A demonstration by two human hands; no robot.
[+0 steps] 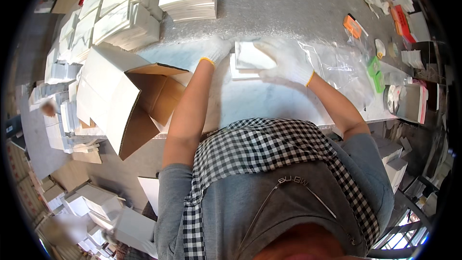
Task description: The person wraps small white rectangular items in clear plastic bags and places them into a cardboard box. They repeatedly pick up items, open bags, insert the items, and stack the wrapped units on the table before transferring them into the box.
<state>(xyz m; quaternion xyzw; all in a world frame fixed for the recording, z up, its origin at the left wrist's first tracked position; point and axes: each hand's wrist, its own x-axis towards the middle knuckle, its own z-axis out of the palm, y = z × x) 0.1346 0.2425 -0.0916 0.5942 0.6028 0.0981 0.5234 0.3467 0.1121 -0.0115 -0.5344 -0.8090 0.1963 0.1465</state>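
Note:
Both of my hands wear white work gloves with yellow cuffs. My right hand [288,62] is closed round the right end of a white rectangular tile [252,55], its thumb along the near edge and fingers on the far side. Below that tile lies another white tile [243,74], sticking out at the left and near side. My left hand [216,50] reaches to the upper tile's far left corner with its fingers stretched out; glare blurs the fingertips, and whether they touch is unclear. Beneath is a pale marbled work surface [255,103].
An open cardboard box [108,96] lies tilted beside my left forearm. Stacks of white tiles [187,0] stand at the far left. Clear plastic film [339,65] spreads right of my right hand. Beyond it are an orange tool [352,26], green pieces [374,73] and a small open box [409,101].

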